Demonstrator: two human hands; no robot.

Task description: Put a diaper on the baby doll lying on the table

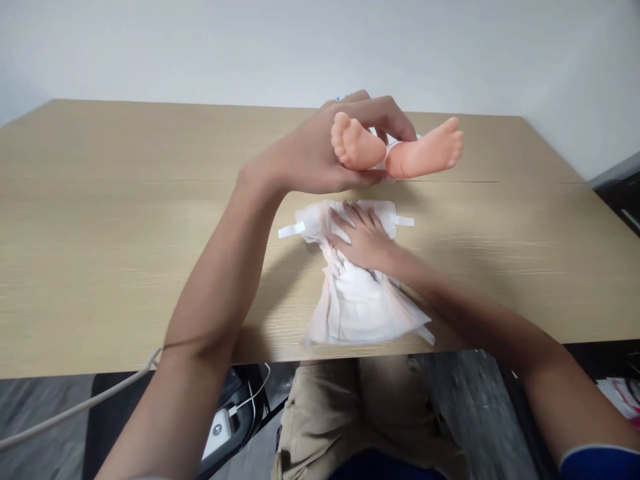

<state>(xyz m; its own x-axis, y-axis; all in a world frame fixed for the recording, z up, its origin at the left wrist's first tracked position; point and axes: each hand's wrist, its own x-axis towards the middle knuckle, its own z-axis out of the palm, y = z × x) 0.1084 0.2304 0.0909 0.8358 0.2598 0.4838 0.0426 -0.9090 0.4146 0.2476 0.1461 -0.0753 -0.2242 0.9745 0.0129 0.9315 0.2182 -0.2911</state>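
My left hand (315, 153) is raised above the table, its fingers wrapped round a baby doll (424, 153). Only the doll's two bare feet and lower legs stick out toward me; its body is hidden behind the hand. A bit of white shows between the legs. Below, an unfolded white diaper (360, 310) lies on the tabletop, narrow in the middle, with side tabs sticking out at its far end. Resting on the far half of the diaper is my right hand (367, 239), palm down with fingers spread.
The wooden table (125, 247) ends at a white wall (250, 53). Its front edge runs just above my lap. A pale cable (75, 417) crosses at the lower left. Under the table, a white charger (219, 430) with a cord sits on a black surface.
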